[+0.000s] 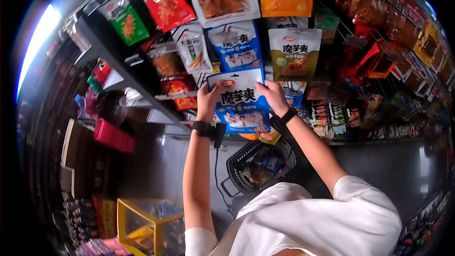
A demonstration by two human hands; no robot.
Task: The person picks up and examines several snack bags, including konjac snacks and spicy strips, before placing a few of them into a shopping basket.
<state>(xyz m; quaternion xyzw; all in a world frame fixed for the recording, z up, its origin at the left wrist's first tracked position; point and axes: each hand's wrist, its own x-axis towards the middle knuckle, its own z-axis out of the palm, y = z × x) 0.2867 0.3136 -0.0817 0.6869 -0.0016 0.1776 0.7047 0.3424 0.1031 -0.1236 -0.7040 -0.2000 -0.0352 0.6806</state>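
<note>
A blue and white snack bag (pixel 241 102) with large black characters is held upright between my two hands. My left hand (pixel 207 100) grips its left edge, thumb on the front. On the right edge, near the top, my right hand (pixel 275 96) pinches the bag. Just above it hangs a similar blue bag (pixel 236 47) on the rack. An olive-green bag (pixel 295 56) hangs to the upper right of my right hand. Both wrists wear black bands, and a small black device with a cable sits at my left wrist.
A black basket (pixel 235 161) with packets inside stands on the floor below the bag. Hanging snack packs fill the rack ahead and to the right. A dark shelf frame (pixel 124 68) slants at the left. A yellow-framed clear bin (pixel 156 223) stands at the lower left.
</note>
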